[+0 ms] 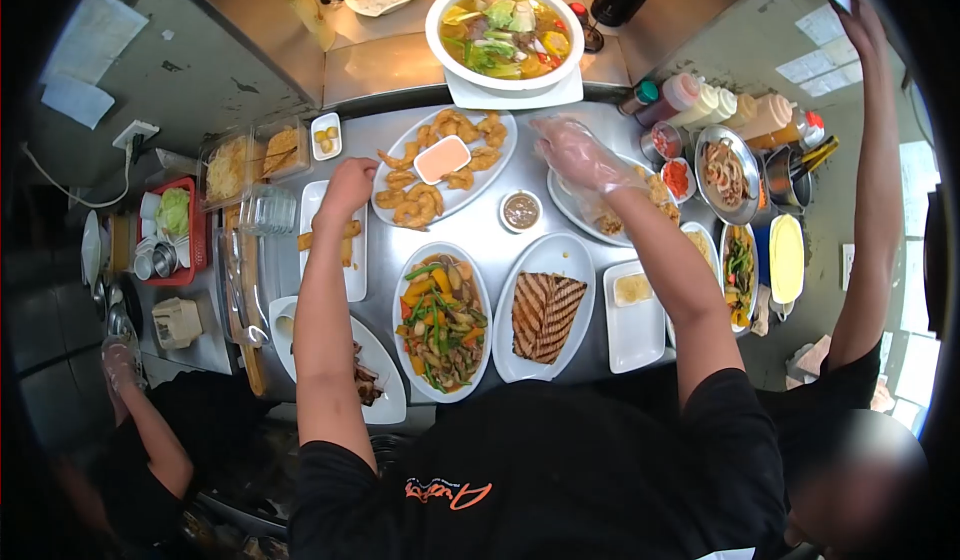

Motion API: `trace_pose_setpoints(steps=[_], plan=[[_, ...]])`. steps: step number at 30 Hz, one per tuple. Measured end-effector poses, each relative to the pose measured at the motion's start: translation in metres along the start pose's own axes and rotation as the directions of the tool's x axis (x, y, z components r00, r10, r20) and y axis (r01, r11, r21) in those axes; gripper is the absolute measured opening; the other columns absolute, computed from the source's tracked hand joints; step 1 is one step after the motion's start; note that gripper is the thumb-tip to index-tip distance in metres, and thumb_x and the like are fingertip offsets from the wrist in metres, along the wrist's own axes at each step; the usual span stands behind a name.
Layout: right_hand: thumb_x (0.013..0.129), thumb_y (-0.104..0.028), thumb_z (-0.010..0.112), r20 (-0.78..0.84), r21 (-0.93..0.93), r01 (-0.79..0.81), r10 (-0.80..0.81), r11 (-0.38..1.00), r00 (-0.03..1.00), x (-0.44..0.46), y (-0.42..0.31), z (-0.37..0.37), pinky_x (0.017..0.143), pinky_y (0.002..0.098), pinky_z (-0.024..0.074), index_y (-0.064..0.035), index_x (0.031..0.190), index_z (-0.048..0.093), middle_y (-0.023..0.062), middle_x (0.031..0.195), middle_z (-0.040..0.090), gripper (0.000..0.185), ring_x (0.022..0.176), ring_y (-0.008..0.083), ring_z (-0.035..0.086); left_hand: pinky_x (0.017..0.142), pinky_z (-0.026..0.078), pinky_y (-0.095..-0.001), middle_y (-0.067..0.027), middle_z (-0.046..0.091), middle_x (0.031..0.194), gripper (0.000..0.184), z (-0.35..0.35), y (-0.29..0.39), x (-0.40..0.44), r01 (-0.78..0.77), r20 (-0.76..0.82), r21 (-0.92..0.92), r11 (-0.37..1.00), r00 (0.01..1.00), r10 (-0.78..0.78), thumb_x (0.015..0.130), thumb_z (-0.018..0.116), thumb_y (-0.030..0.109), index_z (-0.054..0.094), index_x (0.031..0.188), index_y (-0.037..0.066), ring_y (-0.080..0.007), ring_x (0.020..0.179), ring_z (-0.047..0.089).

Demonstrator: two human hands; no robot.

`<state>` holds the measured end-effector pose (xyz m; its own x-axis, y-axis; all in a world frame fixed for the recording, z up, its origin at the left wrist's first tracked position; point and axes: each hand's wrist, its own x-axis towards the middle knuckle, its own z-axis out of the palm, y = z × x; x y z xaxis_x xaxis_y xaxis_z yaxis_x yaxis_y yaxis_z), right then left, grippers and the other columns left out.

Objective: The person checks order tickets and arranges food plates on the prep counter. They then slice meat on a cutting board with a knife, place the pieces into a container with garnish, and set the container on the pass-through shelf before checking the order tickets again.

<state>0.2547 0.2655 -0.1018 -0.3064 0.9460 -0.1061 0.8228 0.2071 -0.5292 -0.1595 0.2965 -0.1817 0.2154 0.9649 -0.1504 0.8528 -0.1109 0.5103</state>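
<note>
My bare left hand (345,188) is closed, its fingertips at the left rim of an oval plate (497,172). That plate carries fried shrimp (415,205) around a square cup of pink sauce (441,159). What the fingers grip, if anything, is hidden. In a clear plastic glove, my right hand (582,153) reaches over the left side of another oval plate (562,195) of fried food, fingers stretched forward. A small bowl of brown sauce (520,211) stands between the hands. Under my left forearm lies a rectangular plate (353,278) with fried rolls.
Mixed vegetables (443,320) and grilled fillets (548,315) sit on plates near my body. A large soup bowl (510,80) stands on the shelf ahead. Sauce bottles (690,110) line the right. One co-worker's arm (870,190) reaches up at right; another co-worker's gloved hand (120,360) is at left.
</note>
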Motion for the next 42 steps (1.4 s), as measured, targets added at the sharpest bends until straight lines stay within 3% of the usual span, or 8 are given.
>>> trace_pose_setpoints(steps=[2, 5, 10, 19, 23, 31, 36, 42], plan=[[0.095, -0.015, 0.058, 0.010, 0.146, -0.178, 0.178, 0.973, 0.984, 0.028, 0.013, 0.026, 0.102, 0.0446, 0.0458, 0.0044, 0.120, 0.062, 0.0227, 0.117, 0.067, 0.032, 0.115, 0.0368, 0.061, 0.091, 0.051, -0.0488, -0.0252, 0.069, 0.103, 0.022, 0.004, 0.004, 0.001, 0.007, 0.034, 0.028, 1.000, 0.999, -0.008, 0.089, 0.062, 0.014, 0.071, 0.101, -0.002, -0.0428, 0.102, 0.065], [0.096, -0.015, 0.057, 0.061, -0.304, -0.001, 0.021, 0.953, 0.998, 0.065, 0.036, 0.054, 0.088, 0.0426, 0.0555, 0.0067, 0.114, 0.064, 0.0207, 0.104, 0.070, 0.028, 0.100, 0.0307, 0.070, 0.089, 0.051, -0.0501, -0.0248, 0.069, 0.101, 0.018, 0.001, 0.026, 0.000, 0.068, 0.124, 0.188, 0.980, 0.988, -0.093, 0.089, 0.063, 0.015, 0.069, 0.094, 0.000, -0.0428, 0.101, 0.065], [0.082, -0.018, 0.064, 0.125, 0.164, -0.249, 0.230, 0.955, 0.965, 0.089, 0.060, 0.095, 0.086, 0.0443, 0.0550, 0.0040, 0.086, 0.074, 0.0269, 0.095, 0.070, 0.024, 0.092, 0.0375, 0.070, 0.087, 0.050, -0.0526, -0.0282, 0.068, 0.101, 0.022, -0.009, 0.047, -0.027, 0.070, 0.121, 0.147, 0.987, 0.989, -0.088, 0.094, 0.056, 0.017, 0.064, 0.097, -0.004, -0.0442, 0.098, 0.064], [0.090, -0.017, 0.060, 0.161, 0.635, -0.273, 0.222, 0.723, 0.962, 0.067, -0.022, 0.053, 0.066, 0.0338, 0.0579, 0.0084, 0.114, 0.065, 0.0145, 0.090, 0.071, 0.035, 0.074, 0.0193, 0.070, 0.080, 0.047, -0.0541, -0.0303, 0.065, 0.095, 0.020, -0.011, 0.030, -0.087, 0.163, 0.001, -0.089, 0.983, 0.987, -0.163, 0.101, 0.046, 0.013, 0.051, 0.111, -0.003, -0.0494, 0.094, 0.062], [0.097, -0.024, 0.059, 0.147, 0.734, -0.283, 0.262, 0.618, 0.954, 0.069, -0.040, 0.075, 0.072, 0.0315, 0.0558, 0.0038, 0.125, 0.062, 0.0136, 0.099, 0.070, 0.040, 0.077, 0.0172, 0.067, 0.080, 0.048, -0.0446, -0.0229, 0.063, 0.096, 0.018, -0.013, -0.002, -0.121, 0.077, -0.115, -0.259, 0.963, 0.987, -0.109, 0.104, 0.047, 0.015, 0.050, 0.115, 0.001, -0.0391, 0.087, 0.062], [0.104, -0.032, 0.051, 0.164, 0.966, -0.160, 0.001, -0.204, 0.987, 0.097, -0.103, 0.084, 0.101, 0.0371, 0.0474, -0.0034, 0.137, 0.053, 0.0119, 0.126, 0.062, 0.044, 0.111, 0.0221, 0.059, 0.087, 0.048, -0.0381, -0.0162, 0.063, 0.101, 0.017, -0.032, -0.016, -0.108, 0.082, -0.299, -0.466, 0.881, 0.922, -0.244, 0.105, 0.044, 0.014, 0.051, 0.113, 0.001, -0.0252, 0.092, 0.060], [0.103, -0.027, 0.054, 0.384, 0.814, -0.341, 0.005, 0.470, 0.923, 0.048, -0.131, 0.049, 0.107, 0.0386, 0.0455, 0.0058, 0.138, 0.049, 0.0155, 0.134, 0.059, 0.048, 0.121, 0.0244, 0.058, 0.088, 0.048, -0.0423, -0.0199, 0.062, 0.102, 0.020, 0.001, -0.067, -0.014, 0.082, -0.399, -0.467, 0.880, 0.869, -0.293, 0.104, 0.045, 0.017, 0.052, 0.113, 0.001, -0.0317, 0.095, 0.061], [0.097, -0.020, 0.065, 0.497, 0.835, -0.461, -0.053, 0.299, 0.866, -0.056, -0.168, -0.035, 0.108, 0.0361, 0.0456, 0.0098, 0.132, 0.053, 0.0195, 0.130, 0.061, 0.048, 0.122, 0.0257, 0.059, 0.085, 0.047, -0.0498, -0.0264, 0.064, 0.104, 0.020, -0.012, -0.050, 0.064, 0.162, -0.325, -0.439, 0.884, 0.888, -0.324, 0.102, 0.049, 0.019, 0.053, 0.108, 0.001, -0.0447, 0.100, 0.062]])
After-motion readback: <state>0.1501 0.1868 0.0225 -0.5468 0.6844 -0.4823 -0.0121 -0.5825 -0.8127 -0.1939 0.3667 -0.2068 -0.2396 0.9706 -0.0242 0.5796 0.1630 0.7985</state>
